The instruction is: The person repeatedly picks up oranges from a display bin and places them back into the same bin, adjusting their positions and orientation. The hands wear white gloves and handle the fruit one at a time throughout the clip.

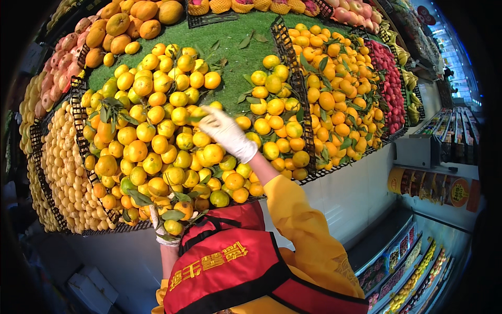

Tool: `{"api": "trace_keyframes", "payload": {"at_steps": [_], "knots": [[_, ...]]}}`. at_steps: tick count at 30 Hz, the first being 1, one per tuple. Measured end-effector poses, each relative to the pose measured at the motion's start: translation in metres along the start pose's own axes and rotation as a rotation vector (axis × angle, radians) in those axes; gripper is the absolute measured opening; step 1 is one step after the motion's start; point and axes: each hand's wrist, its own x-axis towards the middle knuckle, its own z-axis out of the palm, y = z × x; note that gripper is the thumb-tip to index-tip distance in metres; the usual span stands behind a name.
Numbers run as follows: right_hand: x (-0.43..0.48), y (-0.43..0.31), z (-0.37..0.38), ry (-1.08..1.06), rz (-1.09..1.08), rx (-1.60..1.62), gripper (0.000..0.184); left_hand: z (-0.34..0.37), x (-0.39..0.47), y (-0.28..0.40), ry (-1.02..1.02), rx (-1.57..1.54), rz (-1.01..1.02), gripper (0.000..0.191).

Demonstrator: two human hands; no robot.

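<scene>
My right hand (224,131), in a white glove, reaches over a heap of leafy mandarins (160,144). Its fingers are bent beside a blurred green leaf (196,118); whether they grip it is unclear. Low at the bin's front edge, my left hand (164,234), gloved too, cradles several mandarins (173,227) with leaves close to my red apron (231,255). Most of its fingers are hidden by the fruit. A smaller cluster of mandarins (270,105) lies to the right of my right hand, along a black plastic divider (300,94).
Green artificial turf (235,59) shows behind the heap, with loose leaves on it. Smaller orange citrus (333,98) fills the right bin, and pale yellow round fruit (68,168) the left one. Melon-like orange fruit (117,24) is at the back left. A refrigerated display (408,271) stands lower right.
</scene>
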Motion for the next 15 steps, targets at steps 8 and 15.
{"api": "trace_keyframes", "payload": {"at_steps": [8,15], "knots": [[-0.019,0.023,-0.074,0.059,0.207,-1.250,0.058,0.018,-0.009,0.002,0.017,-0.158,-0.019,0.070],[-0.003,0.007,-0.045,0.336,0.408,-0.100,0.044,0.011,-0.007,-0.005,0.042,-0.131,-0.040,0.071]]}}
